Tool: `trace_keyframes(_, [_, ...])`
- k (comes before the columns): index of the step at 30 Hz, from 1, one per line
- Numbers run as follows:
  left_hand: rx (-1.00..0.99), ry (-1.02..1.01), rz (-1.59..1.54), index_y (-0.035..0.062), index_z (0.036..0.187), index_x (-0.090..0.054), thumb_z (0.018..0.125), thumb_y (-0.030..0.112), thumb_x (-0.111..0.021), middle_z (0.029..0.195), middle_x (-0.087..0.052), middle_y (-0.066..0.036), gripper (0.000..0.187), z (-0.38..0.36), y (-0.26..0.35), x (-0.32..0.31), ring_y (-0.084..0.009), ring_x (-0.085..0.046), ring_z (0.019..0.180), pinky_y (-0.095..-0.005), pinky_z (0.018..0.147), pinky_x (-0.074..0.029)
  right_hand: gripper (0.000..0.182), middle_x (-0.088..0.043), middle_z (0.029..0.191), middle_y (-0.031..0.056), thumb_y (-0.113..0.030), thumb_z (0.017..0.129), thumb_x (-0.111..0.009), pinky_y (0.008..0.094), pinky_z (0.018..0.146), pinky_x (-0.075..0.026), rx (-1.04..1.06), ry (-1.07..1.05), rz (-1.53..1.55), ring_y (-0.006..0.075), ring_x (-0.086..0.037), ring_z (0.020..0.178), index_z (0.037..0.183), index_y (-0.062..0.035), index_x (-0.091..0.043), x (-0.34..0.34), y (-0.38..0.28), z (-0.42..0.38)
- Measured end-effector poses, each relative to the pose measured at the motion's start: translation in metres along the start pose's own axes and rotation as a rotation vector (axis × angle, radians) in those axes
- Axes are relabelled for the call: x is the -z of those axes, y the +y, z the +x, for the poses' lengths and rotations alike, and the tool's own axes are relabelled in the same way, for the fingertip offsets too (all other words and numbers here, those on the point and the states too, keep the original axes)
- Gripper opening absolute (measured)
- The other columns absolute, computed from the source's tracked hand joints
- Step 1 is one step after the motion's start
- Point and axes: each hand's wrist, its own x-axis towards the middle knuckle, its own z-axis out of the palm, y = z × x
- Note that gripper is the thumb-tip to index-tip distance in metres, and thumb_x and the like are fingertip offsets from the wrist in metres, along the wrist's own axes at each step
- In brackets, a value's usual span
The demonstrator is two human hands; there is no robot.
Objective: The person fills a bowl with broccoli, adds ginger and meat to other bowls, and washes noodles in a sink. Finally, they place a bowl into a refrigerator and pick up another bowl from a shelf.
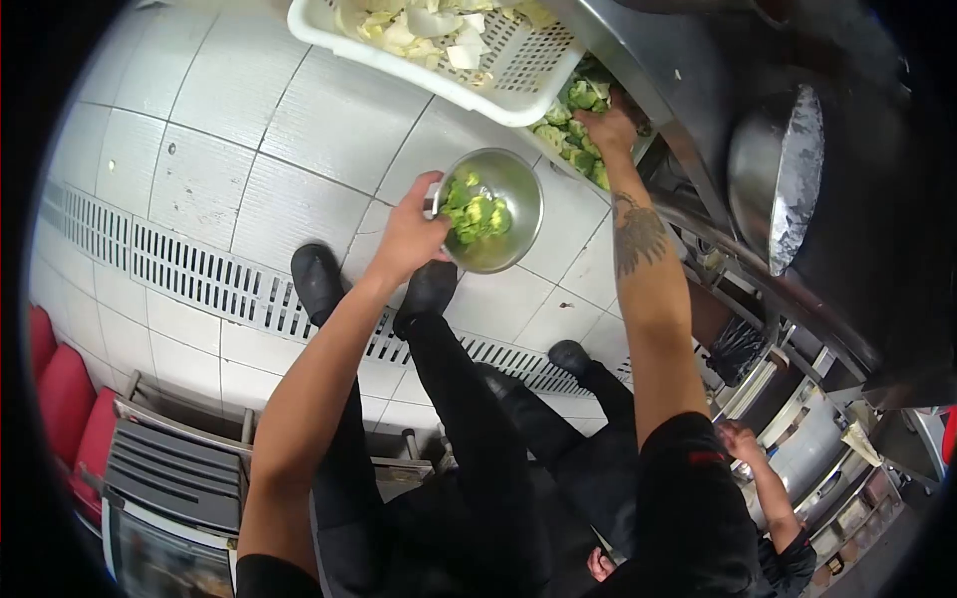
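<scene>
My left hand (414, 234) is closed on the left rim of a round metal bowl (523, 224), thumb pointing inward. Several green broccoli florets (477, 214) lie inside the bowl, toward its left side. The bowl is held above the tiled floor. My right hand (610, 128) reaches into a container of broccoli (578, 149) at the upper right, under the counter edge. Its thumb and fingers curl around the pieces there; the fingertips are partly hidden among the broccoli.
A white perforated basket (513, 110) holds pale leafy scraps (424, 30). Along the right runs a metal counter (857, 229) with a metal wok-like pan (773, 179). A floor drain grate (199, 264) crosses the tiles. Another person's hand (738, 441) and shoe (569, 357) are close by.
</scene>
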Motion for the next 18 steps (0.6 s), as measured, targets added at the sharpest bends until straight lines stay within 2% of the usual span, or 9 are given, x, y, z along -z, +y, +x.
trace_keyframes(3, [-0.009, -0.048, 0.001, 0.0110, 0.140, -0.038, 0.082, 0.000, -0.053, 0.120, -0.055, -0.023, 0.061, 0.016, 0.011, -0.016, -0.0299, -0.066, 0.092, -0.0377, 0.060, -0.063, 0.085, -0.060, 0.127, 0.0196, -0.046, 0.072, -0.076, 0.0397, 0.096, -0.047, 0.041, 0.038, -0.017, 0.0350, -0.062, 0.109, 0.142, -0.0114, -0.043, 0.012, 0.025, -0.002])
trace_keyframes(6, [0.067, -0.075, 0.007, 0.0118, 0.140, -0.037, 0.082, 0.000, -0.053, 0.116, -0.056, -0.021, 0.061, 0.026, 0.020, -0.022, -0.0279, -0.065, 0.092, -0.0378, 0.061, -0.063, 0.063, -0.063, 0.122, 0.0159, -0.033, 0.077, -0.076, 0.0401, 0.087, -0.051, -0.077, -0.300, 0.441, 0.0290, -0.064, 0.103, 0.132, -0.0111, -0.053, 0.051, 0.036, -0.042])
trace_keyframes(8, [0.077, -0.087, 0.064, 0.0127, 0.141, -0.036, 0.082, 0.000, -0.053, 0.113, -0.057, -0.019, 0.062, 0.028, 0.028, -0.021, -0.0267, -0.064, 0.092, -0.0384, 0.062, -0.063, 0.044, -0.060, 0.123, 0.0124, -0.021, 0.077, -0.080, 0.0354, 0.076, -0.054, -0.237, -0.128, 1.117, 0.0240, -0.064, 0.098, 0.117, -0.0113, -0.064, 0.084, 0.002, -0.097])
trace_keyframes(10, [0.054, -0.110, 0.093, 0.0135, 0.142, -0.035, 0.082, -0.002, -0.053, 0.112, -0.058, -0.020, 0.064, 0.027, 0.028, -0.023, -0.0280, -0.064, 0.092, -0.0399, 0.062, -0.064, 0.036, -0.064, 0.110, 0.0105, -0.008, 0.077, -0.078, 0.0319, 0.058, -0.055, -0.157, -0.104, 1.137, 0.0193, -0.065, 0.085, 0.111, -0.0101, -0.065, 0.081, -0.022, -0.135])
trace_keyframes(12, [0.085, -0.143, 0.059, 0.0138, 0.143, -0.032, 0.082, -0.003, -0.051, 0.116, -0.056, -0.020, 0.066, 0.019, 0.036, -0.023, -0.0294, -0.064, 0.095, -0.0417, 0.064, -0.064, 0.042, -0.064, 0.104, 0.0104, -0.018, 0.077, -0.080, 0.0321, 0.059, -0.055, -0.337, -0.334, 1.286, 0.0195, -0.065, 0.083, 0.113, -0.0036, -0.064, 0.083, -0.065, -0.176])
trace_keyframes(13, [0.119, -0.166, 0.014, 0.0140, 0.145, -0.028, 0.083, -0.005, -0.050, 0.120, -0.054, -0.021, 0.068, 0.016, 0.040, -0.024, -0.0309, -0.065, 0.098, -0.0435, 0.066, -0.064, 0.042, -0.064, 0.104, 0.0104, -0.018, 0.077, -0.080, 0.0321, 0.059, -0.055, -0.341, -0.316, 1.297, 0.0195, -0.065, 0.083, 0.113, -0.0036, -0.064, 0.087, -0.063, -0.175])
trace_keyframes(15, [0.094, -0.164, 0.017, 0.0144, 0.145, -0.028, 0.083, -0.007, -0.049, 0.120, -0.055, -0.020, 0.069, 0.016, 0.038, -0.018, -0.0306, -0.066, 0.095, -0.0432, 0.064, -0.064, 0.063, -0.064, 0.112, 0.0152, -0.034, 0.075, -0.081, 0.0404, 0.076, -0.056, -0.252, -0.168, 0.929, 0.0290, -0.065, 0.091, 0.123, -0.0013, -0.058, 0.090, -0.060, -0.171])
trace_keyframes(16, [0.082, -0.159, 0.010, 0.0148, 0.145, -0.027, 0.082, -0.008, -0.048, 0.119, -0.056, -0.020, 0.070, 0.017, 0.036, -0.014, -0.0303, -0.067, 0.093, -0.0430, 0.063, -0.064, 0.063, -0.064, 0.112, 0.0152, -0.034, 0.075, -0.081, 0.0404, 0.076, -0.056, -0.253, -0.166, 0.936, 0.0290, -0.065, 0.091, 0.123, -0.0013, -0.058, 0.082, -0.040, -0.153])
trace_keyframes(18, [0.101, -0.149, 0.005, 0.0144, 0.142, -0.031, 0.081, -0.010, -0.046, 0.122, -0.055, -0.021, 0.068, 0.018, 0.033, -0.005, -0.0321, -0.066, 0.097, -0.0418, 0.061, -0.064, 0.095, -0.051, 0.134, 0.0264, -0.053, 0.067, -0.081, 0.0477, 0.096, -0.047, -0.053, 0.053, 0.543, 0.0402, -0.054, 0.116, 0.140, -0.0039, -0.045, 0.046, 0.014, -0.098])
